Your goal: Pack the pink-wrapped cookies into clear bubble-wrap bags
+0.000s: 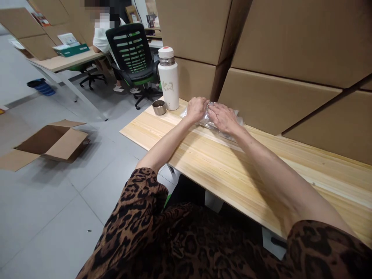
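A crinkled clear plastic bag [205, 121] lies on the wooden table [197, 149], close to the cardboard boxes at its back edge. My left hand [197, 108] is on the bag's left part, its fingers curled over and closed on the plastic. Beside it, almost touching, my right hand [223, 117] rests palm down on the bag with the fingers stretched out. Both hands cover much of the bag, and its contents cannot be made out. Left of my left hand stands a white thermos bottle [169, 83], upright, with a small metal cup [159, 107] next to it.
Large cardboard boxes [285, 100] are stacked along the table's back. An open carton [62, 141] sits on the floor to the left. Beyond are a black mesh chair [130, 54], a seated person [101, 37], another desk [55, 65] and a blue bin [43, 87].
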The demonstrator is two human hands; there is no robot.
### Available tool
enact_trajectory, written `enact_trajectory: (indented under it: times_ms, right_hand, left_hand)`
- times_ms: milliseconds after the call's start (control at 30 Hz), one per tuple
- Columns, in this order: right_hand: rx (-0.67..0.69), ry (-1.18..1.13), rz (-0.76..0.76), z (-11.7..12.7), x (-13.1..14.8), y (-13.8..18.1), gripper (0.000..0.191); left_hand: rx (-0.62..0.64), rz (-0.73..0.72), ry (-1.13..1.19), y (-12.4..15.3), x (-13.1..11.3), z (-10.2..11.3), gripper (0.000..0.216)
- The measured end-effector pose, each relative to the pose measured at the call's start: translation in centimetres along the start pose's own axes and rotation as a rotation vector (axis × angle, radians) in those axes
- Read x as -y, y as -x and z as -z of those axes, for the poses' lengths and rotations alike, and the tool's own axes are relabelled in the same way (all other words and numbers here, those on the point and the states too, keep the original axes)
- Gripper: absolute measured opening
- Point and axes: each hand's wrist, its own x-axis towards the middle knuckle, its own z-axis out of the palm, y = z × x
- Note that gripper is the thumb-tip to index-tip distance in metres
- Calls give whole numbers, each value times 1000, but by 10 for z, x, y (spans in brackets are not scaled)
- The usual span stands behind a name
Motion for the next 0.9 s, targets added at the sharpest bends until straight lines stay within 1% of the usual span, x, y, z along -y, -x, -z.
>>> enact_trajectory:
  times_ms: [67,100,267,367,467,533,600,667,733,800,900]
  right_hand:
    - [37,-15,-2,-4,-4,-1,62]
    - [48,-18,-3,-5,-5,-1,62]
    - [107,-29,-58,-1,-3,-4,59]
    - [168,-44,-90,4,1,-5,59]
    - [202,-46,-110,7,4,-6,60]
    - [203,-66,-95,10,2,-6,60]
    - [199,-127,-32,13,-6,-6,60]
    - [157,-185,21,16,-19,-3,63]
    - [91,-193,29,16,-33,3,68]
    - [54,-158,9,11,-42,12,72]
    - [59,-107,-14,-2,-43,26,72]
  left_hand:
    - [30,-67,-67,6,1,-3,57]
    - [48,-103,-80,8,3,-6,61]
    - [153,-232,-72,10,20,-19,63]
    - [197,-261,-58,6,25,-21,62]
    - [206,-264,-50,6,24,-19,65]
    - [213,-249,-59,8,22,-17,66]
    - [230,-235,-63,10,21,-15,63]
    - [247,-228,-71,11,21,-15,61]
    - [256,-235,-92,10,21,-16,59]
    - [251,-231,-116,9,22,-18,57]
    - [230,-230,-134,10,21,-21,53]
